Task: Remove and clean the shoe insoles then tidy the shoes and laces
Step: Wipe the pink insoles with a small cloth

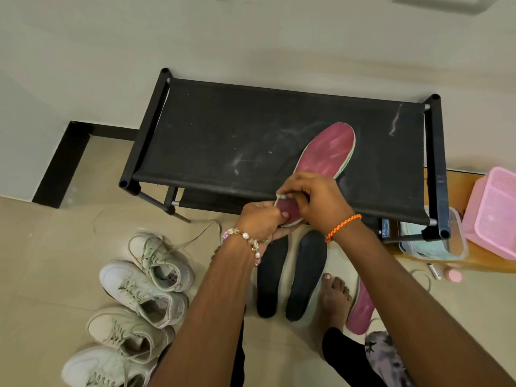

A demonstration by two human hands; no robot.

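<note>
Both hands meet at the centre of the head view: the left hand (262, 219), with a beaded bracelet, pinches the heel of a long pink foam insole with a pale green edge (325, 155), while the right hand (318, 199), with an orange cord at the wrist, curls its fingers over the same heel, seemingly picking at the rim. The insole's toe rests on a dusty black fabric bench with a black tube frame (223, 129), its heel overhanging the near edge. My judgement: picking too hard could tear the foam edge or peel its layers, and the dusty fabric may soil the face again. Counting: two pink insoles, the second on the floor at lower right (361, 311); two dark flat insoles (290, 277) side by side on the floor below the hands; four pale lace-up sneakers (139, 294) in a row at lower left, laces loose; one pink slotted plastic basket (494, 213) at the right edge.
</note>
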